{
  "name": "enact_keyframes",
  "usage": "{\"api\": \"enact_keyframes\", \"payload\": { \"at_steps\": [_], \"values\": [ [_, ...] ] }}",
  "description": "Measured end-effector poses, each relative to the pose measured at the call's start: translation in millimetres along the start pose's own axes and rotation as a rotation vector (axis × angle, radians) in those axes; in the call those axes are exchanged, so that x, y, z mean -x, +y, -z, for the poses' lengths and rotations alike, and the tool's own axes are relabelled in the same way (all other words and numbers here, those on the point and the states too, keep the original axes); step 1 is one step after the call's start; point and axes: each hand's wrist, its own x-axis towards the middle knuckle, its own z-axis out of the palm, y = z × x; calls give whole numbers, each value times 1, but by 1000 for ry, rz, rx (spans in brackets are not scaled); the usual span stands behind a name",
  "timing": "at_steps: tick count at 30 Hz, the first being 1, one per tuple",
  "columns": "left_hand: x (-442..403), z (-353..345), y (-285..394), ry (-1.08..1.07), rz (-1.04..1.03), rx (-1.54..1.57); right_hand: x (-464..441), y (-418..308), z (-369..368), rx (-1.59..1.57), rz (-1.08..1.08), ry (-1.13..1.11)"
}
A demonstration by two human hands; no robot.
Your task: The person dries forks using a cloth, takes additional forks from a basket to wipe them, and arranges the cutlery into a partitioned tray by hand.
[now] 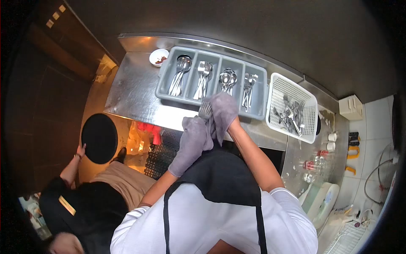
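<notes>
A grey cloth [220,131] covers both of my hands and hangs down between them. Inside it, my left hand [195,137] is closed around several forks [206,110], whose tines point up and away from me. Beside the tines, my right hand [225,109] is closed on the cloth; its fingers are hidden in the fabric. Just beyond my hands lies a grey cutlery tray [215,54] with compartments. It holds large spoons [183,65], forks [204,70], small spoons [228,77] and small forks [250,80].
A white perforated basket [314,99] of mixed cutlery stands right of the tray on the steel counter [133,91]. A small white bowl [158,56] sits left. Glass jars [313,165] stand at right. Another person [93,199] at left holds a round black tray [100,138].
</notes>
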Motion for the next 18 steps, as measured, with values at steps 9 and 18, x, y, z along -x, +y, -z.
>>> {"api": "enact_keyframes", "payload": {
  "at_steps": [9, 18],
  "values": [
    [-16, 4, 19, -4, 54, 204, 57, 16, -98, -607, -108, 213],
    [-21, 11, 20, -46, 213, 287, 17, 25, -22, -1957, -852, 55]
  ]
}}
